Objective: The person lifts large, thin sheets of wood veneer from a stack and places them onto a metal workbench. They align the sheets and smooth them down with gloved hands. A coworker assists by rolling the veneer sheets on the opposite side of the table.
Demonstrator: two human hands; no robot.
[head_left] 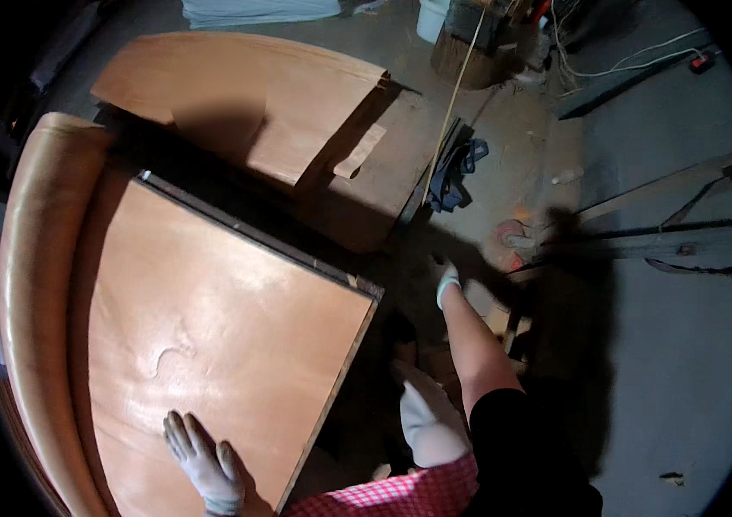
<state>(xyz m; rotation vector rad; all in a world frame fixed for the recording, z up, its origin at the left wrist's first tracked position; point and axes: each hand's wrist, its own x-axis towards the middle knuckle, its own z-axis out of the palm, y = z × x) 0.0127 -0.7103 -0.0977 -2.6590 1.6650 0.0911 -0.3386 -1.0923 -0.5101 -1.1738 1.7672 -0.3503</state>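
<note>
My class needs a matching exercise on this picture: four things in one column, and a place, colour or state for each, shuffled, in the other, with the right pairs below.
Column 1
1. Left hand
2. Right hand
3. Roll
4. Checked cloth

Column 2
A. Along the left side of the picture
B. At the end of a bare, outstretched forearm
C. Pink and white, at the bottom of the picture
D. Fingers out flat over the tan sheet

Right pairs: 1-D, 2-B, 3-A, 4-C
</note>
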